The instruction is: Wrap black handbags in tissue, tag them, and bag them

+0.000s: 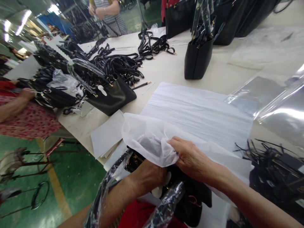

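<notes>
Pinching a thin, wrinkled white sheet (139, 126), the right hand (187, 155) clamps its fingers; for the left hand (154, 175), I cannot tell.

Pale table (171, 71) carries a tangled heap of black straps (121, 65) with gold-toned clips, left of centre. Beside the heap: tilted black handbag (116, 98), handles in clear plastic. Upright small black bag (198, 61) farther back, near larger black bags (226, 27). Right: glossy clear plastic sheets (285, 104). Co-worker in red patterned clothing (26, 118) at left; another in checked apron (118, 27) beyond. Floor (86, 180) green, yellow stripe (57, 190); tube lights (23, 22) lit, upper left.
</notes>
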Demonstrator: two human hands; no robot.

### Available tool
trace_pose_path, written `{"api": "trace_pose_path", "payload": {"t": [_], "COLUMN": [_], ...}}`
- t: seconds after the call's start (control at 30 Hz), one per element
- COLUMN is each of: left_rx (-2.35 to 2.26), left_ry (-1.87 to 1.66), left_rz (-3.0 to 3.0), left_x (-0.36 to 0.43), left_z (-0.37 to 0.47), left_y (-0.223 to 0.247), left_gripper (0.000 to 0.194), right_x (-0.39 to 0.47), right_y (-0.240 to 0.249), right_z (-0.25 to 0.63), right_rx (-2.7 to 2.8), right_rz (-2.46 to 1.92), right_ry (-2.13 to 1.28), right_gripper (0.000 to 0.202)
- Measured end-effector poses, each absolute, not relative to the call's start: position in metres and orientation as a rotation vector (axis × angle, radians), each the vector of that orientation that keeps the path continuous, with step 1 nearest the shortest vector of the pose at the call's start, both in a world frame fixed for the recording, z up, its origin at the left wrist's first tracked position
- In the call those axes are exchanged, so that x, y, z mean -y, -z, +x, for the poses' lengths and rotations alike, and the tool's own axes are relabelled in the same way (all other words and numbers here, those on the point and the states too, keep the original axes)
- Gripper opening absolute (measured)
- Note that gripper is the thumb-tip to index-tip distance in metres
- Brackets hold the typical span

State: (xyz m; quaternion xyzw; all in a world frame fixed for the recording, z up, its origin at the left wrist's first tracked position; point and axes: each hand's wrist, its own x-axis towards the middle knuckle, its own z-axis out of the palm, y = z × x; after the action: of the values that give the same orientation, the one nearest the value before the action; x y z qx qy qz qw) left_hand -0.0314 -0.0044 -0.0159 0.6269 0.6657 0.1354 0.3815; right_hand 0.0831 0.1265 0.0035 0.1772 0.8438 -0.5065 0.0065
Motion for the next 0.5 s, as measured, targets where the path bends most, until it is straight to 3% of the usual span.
{"api": "trace_pose_path", "payload": {"t": [0.3,0.5], "left_rx": [-1.854,-2.27], "left_ry": [-0.338,-0.229], "left_rz": [1.645,1.585], "left_x": [0.017,0.042], "left_z": [-0.044,-0.041], "left_y": [0.027,0.016], "left_gripper": [0.034,0.038], "right_x": [-0.127,-0.13], "right_y": [-0.004,-0.002], "right_z": [0.083,0.083], "right_rx": [-2.629,-2.637], "right_rz": [0.564,0.593], "right_ry": [1.57,1.563], "right_gripper": [0.012,0.012]}}
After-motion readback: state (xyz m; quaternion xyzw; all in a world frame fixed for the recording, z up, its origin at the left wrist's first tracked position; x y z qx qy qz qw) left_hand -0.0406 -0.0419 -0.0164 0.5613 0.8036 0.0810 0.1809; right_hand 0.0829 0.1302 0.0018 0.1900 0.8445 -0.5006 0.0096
